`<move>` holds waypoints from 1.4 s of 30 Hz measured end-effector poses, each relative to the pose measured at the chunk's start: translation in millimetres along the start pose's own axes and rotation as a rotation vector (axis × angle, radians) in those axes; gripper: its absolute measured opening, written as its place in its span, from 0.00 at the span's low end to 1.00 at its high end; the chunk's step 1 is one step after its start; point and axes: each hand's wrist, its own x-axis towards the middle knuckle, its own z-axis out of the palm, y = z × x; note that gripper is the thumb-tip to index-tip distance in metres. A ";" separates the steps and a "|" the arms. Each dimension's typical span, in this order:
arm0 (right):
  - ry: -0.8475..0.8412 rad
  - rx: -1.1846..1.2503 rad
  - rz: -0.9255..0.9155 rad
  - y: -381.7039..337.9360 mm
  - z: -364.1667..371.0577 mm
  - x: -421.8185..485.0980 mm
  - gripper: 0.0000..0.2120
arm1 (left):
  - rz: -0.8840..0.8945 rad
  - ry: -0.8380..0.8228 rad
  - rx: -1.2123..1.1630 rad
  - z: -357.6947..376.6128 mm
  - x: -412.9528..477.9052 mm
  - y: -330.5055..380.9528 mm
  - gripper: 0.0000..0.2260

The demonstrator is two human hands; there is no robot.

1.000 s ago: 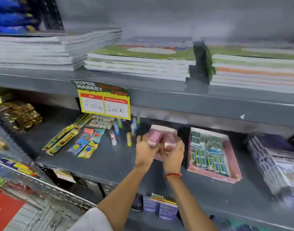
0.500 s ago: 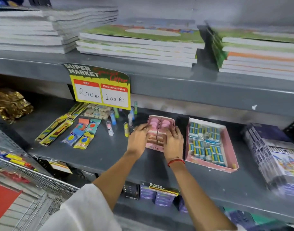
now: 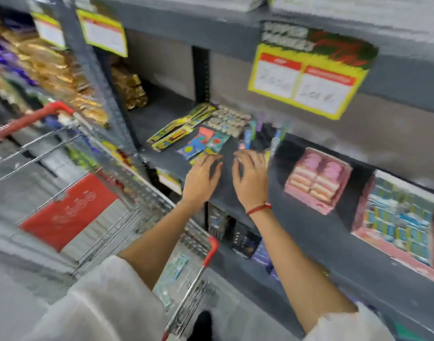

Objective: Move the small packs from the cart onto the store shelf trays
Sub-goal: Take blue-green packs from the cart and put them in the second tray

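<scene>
The view is blurred. A pink tray [image 3: 307,196] on the grey shelf [image 3: 297,217] holds pink and orange small packs [image 3: 319,172] in two rows. My left hand [image 3: 202,177] and my right hand [image 3: 250,178] hover side by side over the shelf's front edge, left of that tray, fingers spread and holding nothing. A second pink tray [image 3: 393,252] with blue and green packs [image 3: 395,217] sits further right. The wire cart [image 3: 127,200] with red trim stands at the lower left; a few packs [image 3: 176,267] lie in its near corner.
Flat colourful card packs [image 3: 198,141] and small upright tubes [image 3: 252,134] lie on the shelf beyond my hands. A yellow price sign [image 3: 307,82] hangs from the upper shelf edge. Gold-wrapped goods [image 3: 129,87] fill the shelf bay to the left. Dark boxes [image 3: 243,239] sit on the shelf below.
My hands let go of the pink packs, which now lie in the pink tray, and drew back to the left. The view swung left and down, bringing the cart in.
</scene>
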 end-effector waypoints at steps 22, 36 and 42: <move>-1.513 -0.125 0.001 -46.7 226.9 -212.7 0.18 | -1.141 -0.285 0.042 17.9 -261.8 -212.5 0.15; -1.686 -0.454 -0.246 4.0 279.7 -281.5 0.27 | -1.821 -0.304 -0.110 89.5 -324.4 -207.1 0.33; -1.646 -0.633 -0.433 0.5 283.5 -278.0 0.17 | -1.832 -0.289 -0.027 81.0 -320.7 -206.7 0.28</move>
